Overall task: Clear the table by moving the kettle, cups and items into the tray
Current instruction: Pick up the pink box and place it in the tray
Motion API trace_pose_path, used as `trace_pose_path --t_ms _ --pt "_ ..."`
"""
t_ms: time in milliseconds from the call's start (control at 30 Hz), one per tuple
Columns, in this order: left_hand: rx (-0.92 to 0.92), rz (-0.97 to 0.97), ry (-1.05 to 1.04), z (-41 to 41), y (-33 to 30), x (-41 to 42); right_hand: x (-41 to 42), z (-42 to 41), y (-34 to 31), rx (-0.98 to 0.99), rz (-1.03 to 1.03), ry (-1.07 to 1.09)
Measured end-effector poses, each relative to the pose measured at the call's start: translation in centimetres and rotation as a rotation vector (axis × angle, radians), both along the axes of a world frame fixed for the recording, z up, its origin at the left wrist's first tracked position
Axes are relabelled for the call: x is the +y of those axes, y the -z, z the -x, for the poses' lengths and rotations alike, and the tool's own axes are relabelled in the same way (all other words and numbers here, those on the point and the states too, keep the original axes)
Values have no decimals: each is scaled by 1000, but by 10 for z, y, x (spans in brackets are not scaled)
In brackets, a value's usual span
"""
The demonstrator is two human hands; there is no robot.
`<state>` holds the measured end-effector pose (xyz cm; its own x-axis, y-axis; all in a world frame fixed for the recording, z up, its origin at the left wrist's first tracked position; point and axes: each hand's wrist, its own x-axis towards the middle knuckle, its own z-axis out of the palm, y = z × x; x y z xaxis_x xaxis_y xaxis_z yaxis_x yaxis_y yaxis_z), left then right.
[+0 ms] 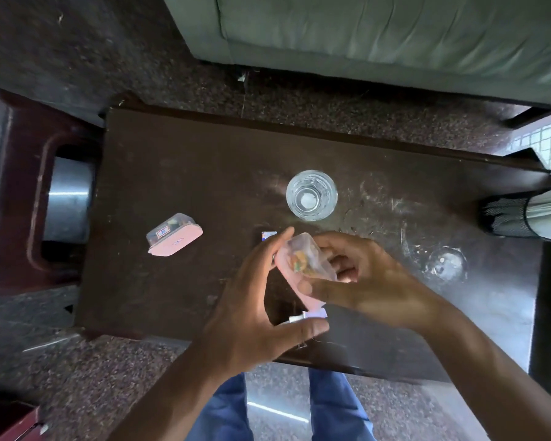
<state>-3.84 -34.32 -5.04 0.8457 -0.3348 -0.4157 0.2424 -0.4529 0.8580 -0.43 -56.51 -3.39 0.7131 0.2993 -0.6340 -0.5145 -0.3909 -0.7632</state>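
Progress: judging by what is lying on the dark brown wooden table (178,173), the clearing is only partly done; several items are still sitting out, and no tray or kettle is showing in this view.
Item in hand: a small pink-lidded clear plastic box (303,262) with colourful bits inside is being held above the table's near middle, between both hands.
Right hand (372,281): it is gripping the box, fingers curled round its far side and thumb under it.
Left hand (252,300): it is cupping towards the box, fingertips touching its left edge; a small white piece is sitting by its thumb, too unclear to name.
Boxes: two are counting up, the held one and a second pink-lidded clear plastic box (174,234) lying tilted near the table's left end.
Glasses: two, a clear ribbed drinking glass (311,195) standing upright beyond the hands, and a second clear glass (446,264) standing to the right.
Small card: one blue-and-white piece (268,235) is peeking out just behind the left fingertips.
Remaining: by my estimate, both boxes, both glasses and the card are all waiting to go to the tray.
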Motion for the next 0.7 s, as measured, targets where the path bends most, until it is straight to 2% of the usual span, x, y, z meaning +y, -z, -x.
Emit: trace_pose_path --t_ms 67,167,267,367,433,467,500,567,600,700 --pt "-17 83 -59 0 -8 9 16 -6 -11 86 -215 96" --pt "-110 53 -135 -6 -20 27 45 -15 -20 203 -450 196" --pt "-262 -13 -176 -15 -29 50 77 -19 -24 318 -578 230" --pt "-317 -128 -179 -20 -32 83 109 -27 -16 315 -592 233" --pt "-277 -190 -189 -23 -32 109 129 -36 -6 253 -455 268" --pt "-276 -230 -207 -25 -34 127 144 -42 2 145 -290 247" --pt "-282 -272 -220 -26 -34 140 155 -48 10 -32 -39 182" --pt "-280 -337 -245 -27 -33 161 174 -59 26 -412 440 -78" --pt "-269 -363 -266 -26 -34 174 188 -65 33 -530 556 -249" --pt "-229 -408 -292 -24 -36 210 227 -81 57 -656 647 -723"
